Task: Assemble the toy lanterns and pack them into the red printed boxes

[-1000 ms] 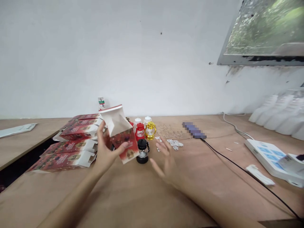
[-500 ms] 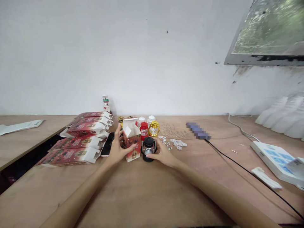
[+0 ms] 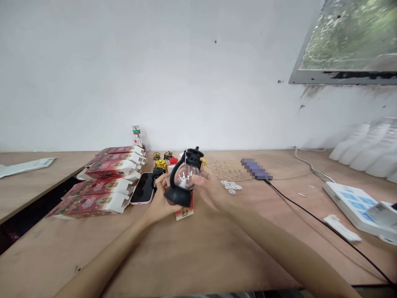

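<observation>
A small black lantern (image 3: 186, 176) with a clear globe is held up off the table, tilted with its top leaning right. My right hand (image 3: 211, 188) grips its right side, the thumb across the globe. At the lower left, my left hand (image 3: 159, 200) is closed around the black base, its fingers partly hidden. Behind the lantern stands a red printed box (image 3: 185, 212), mostly covered by it. Several other little lanterns are grouped beyond my hands, among them a gold one (image 3: 160, 164) and a red-topped one (image 3: 173, 161).
Red cartons (image 3: 89, 203) lie piled at the left, beside a phone (image 3: 142, 188). White plastic pieces (image 3: 231, 186) and thin wire bits (image 3: 228, 171) are spread behind my right hand. Further right are a cabled purple object (image 3: 257, 169) and a white power strip (image 3: 353, 203).
The black lantern has risen from the table and tilted, moving left in front of the red box. My left hand has shifted from the box to the lantern base. The box sits further right.
</observation>
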